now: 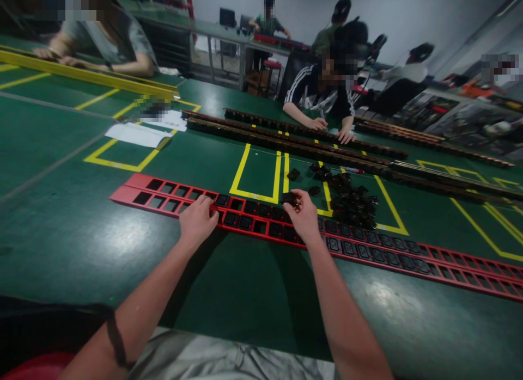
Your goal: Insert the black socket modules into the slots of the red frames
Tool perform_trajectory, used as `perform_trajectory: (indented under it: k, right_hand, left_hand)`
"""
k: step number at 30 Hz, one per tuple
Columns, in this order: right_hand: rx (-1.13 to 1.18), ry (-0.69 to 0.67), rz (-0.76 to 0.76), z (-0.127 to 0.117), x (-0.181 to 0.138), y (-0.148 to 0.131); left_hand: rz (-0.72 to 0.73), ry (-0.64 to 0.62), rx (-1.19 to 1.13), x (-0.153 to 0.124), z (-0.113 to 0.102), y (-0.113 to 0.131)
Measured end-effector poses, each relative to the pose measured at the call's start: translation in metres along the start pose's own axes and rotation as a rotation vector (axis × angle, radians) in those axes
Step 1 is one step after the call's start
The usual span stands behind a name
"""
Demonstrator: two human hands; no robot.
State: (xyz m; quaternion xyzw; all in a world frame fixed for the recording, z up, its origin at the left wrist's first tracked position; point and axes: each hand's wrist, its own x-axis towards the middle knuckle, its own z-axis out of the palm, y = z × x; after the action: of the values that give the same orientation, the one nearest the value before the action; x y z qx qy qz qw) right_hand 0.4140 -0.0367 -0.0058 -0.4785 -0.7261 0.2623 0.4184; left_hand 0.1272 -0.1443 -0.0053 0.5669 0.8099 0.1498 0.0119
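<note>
A long red slotted panel [125, 194] lies across the green table, with two rows of square openings. Black power sockets [334, 244] fill many openings in its middle and right; those near the left end are unfilled. My left hand [199, 221] rests over the panel left of centre, fingers curled at the openings; what lies under the fingertips is hidden. Between the thumb and fingers of my right hand [304, 214] is a loose black socket [288, 198], held just above the far row. Past that hand lies a heap of loose black sockets [354, 206].
Long dark rails [286, 143] run across the table behind the heap. A yellow rail [90, 75] lies at the far left, before a seated person [106, 42]. Opposite, another person [322, 91] leans over the rails. White papers [139, 135] lie left of the rails.
</note>
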Motion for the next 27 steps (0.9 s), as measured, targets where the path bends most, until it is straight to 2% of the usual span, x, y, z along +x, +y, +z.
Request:
perform_trajectory:
  k: [3, 5, 8, 12, 27]
  right_hand:
    - [-0.144, -0.009, -0.214, 0.002, -0.009, -0.016]
    - [-0.193, -0.1, -0.342, 0.005, -0.015, -0.029]
    - [-0.237, -0.252, -0.422, 0.01, -0.021, -0.043]
    - [-0.26, -0.357, -0.434, 0.011, -0.022, -0.045]
    - [-0.282, -0.435, -0.41, 0.013, -0.015, -0.038]
  left_hand:
    - [-0.005, 0.003, -0.004, 0.0, 0.0, 0.0]
    - [-0.007, 0.001, -0.005, 0.0, -0.001, 0.0]
    - [-0.011, -0.014, -0.002, 0.0, -0.002, 0.001]
    - [-0.01, -0.011, -0.01, 0.0, -0.001, 0.0]
    - [-0.014, -0.017, 0.003, -0.001, -0.002, 0.001]
